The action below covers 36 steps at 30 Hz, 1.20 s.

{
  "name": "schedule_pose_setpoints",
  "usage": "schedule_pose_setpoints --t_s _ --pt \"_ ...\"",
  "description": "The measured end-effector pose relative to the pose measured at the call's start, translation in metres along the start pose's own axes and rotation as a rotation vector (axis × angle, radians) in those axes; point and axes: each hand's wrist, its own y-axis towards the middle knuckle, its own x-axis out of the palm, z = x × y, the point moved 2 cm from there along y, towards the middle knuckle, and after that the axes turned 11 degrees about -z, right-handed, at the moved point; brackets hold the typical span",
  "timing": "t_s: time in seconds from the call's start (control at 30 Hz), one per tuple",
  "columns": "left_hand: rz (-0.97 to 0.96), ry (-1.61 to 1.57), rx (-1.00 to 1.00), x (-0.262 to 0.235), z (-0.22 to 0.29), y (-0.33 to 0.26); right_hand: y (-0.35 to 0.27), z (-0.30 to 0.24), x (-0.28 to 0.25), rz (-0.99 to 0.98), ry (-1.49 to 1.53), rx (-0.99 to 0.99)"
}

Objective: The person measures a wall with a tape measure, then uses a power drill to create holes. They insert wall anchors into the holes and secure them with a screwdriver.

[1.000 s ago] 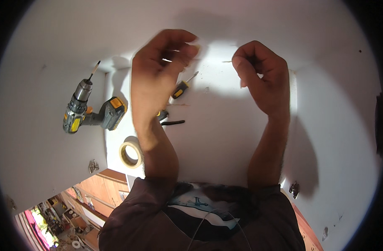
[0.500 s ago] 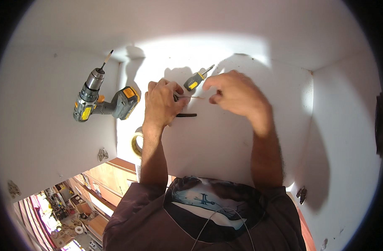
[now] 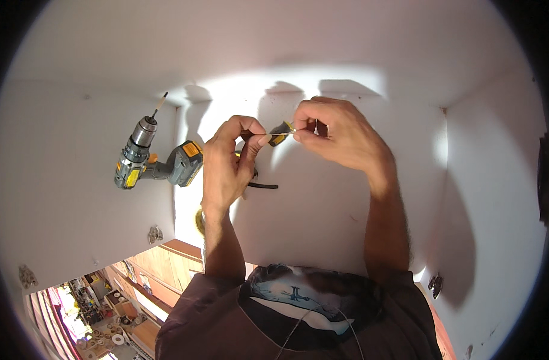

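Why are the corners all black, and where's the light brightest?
Head view: the round fisheye picture leaves the corners black; head view: glare is strongest on the white panel beyond the left hand; head view again: a big shadow darkens the right wall.

bright central glare (image 3: pixel 235 90), hard shadows (image 3: pixel 340 87)

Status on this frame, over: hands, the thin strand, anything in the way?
Left hand pinching thin strand. Right hand pinching it too; strand spans the gap, nearly straight. Screwdriver behind it in view, partly hidden.
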Motion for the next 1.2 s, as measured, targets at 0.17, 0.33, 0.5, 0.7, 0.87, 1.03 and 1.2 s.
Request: schedule_pose_setpoints --t_s 0.17,0.33,0.5,0.7,0.87,1.03,1.2 --pt "0.184 -0.022 0.224 -0.002 0.020 0.006 -0.020 -0.040 -0.029 0.155 0.031 -0.104" --pt "0.206 -0.166 0.287 0.008 0.025 0.008 -0.026 -0.054 -0.031 0.287 -0.004 -0.236" --pt "0.288 -0.137 0.382 0.010 0.034 0.007 -0.024 -0.055 -0.027 0.327 -0.080 -0.256" --pt "0.323 0.020 0.478 0.004 0.042 0.007 -0.022 -0.062 -0.025 0.378 -0.115 -0.319" --pt "0.332 0.089 0.463 0.002 0.045 0.005 -0.021 -0.063 -0.023 0.390 -0.080 -0.338" --pt "0.332 0.082 0.447 0.003 0.049 0.007 -0.019 -0.061 -0.020 0.420 -0.071 -0.360" --pt "0.336 0.097 0.427 0.003 0.052 0.007 -0.018 -0.062 -0.021 0.428 -0.100 -0.359"
